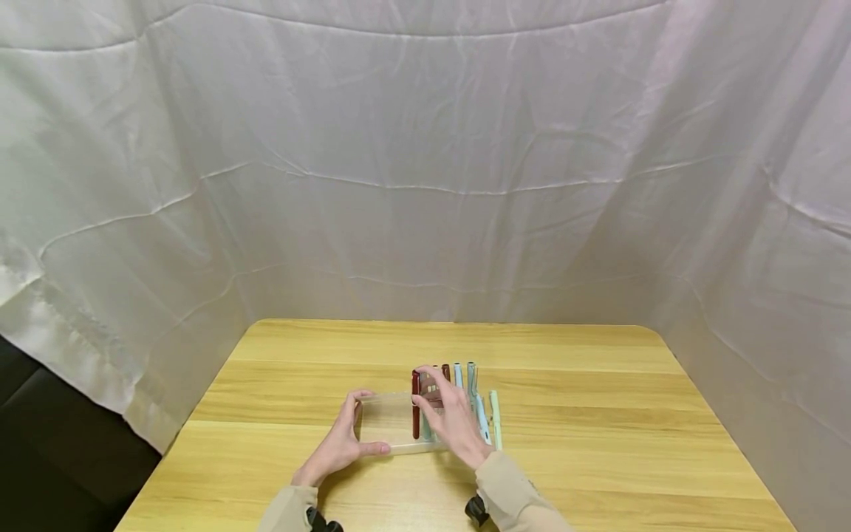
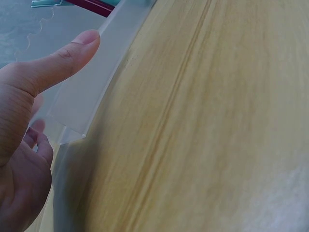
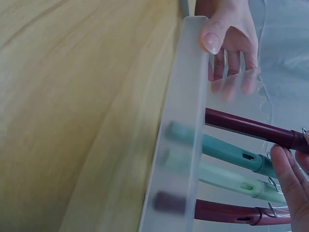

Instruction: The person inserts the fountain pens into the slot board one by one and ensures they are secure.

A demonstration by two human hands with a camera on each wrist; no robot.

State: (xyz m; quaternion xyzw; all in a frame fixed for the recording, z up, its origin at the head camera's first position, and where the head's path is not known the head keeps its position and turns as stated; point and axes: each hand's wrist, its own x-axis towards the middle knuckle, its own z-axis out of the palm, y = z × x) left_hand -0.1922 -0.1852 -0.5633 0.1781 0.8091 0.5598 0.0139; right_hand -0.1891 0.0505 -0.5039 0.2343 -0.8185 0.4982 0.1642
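A clear plastic pen tray [image 1: 387, 423] lies on the wooden table. My left hand [image 1: 344, 437] grips its left end, thumb [image 2: 72, 55] against the frosted front wall and fingers at the back. In my right hand [image 1: 457, 420], a dark red pen [image 3: 246, 126] is pinched near its clip end, its other end behind the front wall. Beside it in the tray lie a teal pen [image 3: 227, 149], a light green pen [image 3: 229, 180] and another dark red pen [image 3: 227, 212], side by side with clips toward the back.
Right of my right hand lie a light blue pen [image 1: 483, 423] and a pale green pen [image 1: 495, 417]. Behind that hand, more pen ends show, among them a light blue one [image 1: 458, 373] and a grey-green one [image 1: 472, 375]. A pale curtain [image 1: 452, 222] surrounds the table [image 1: 598, 443].
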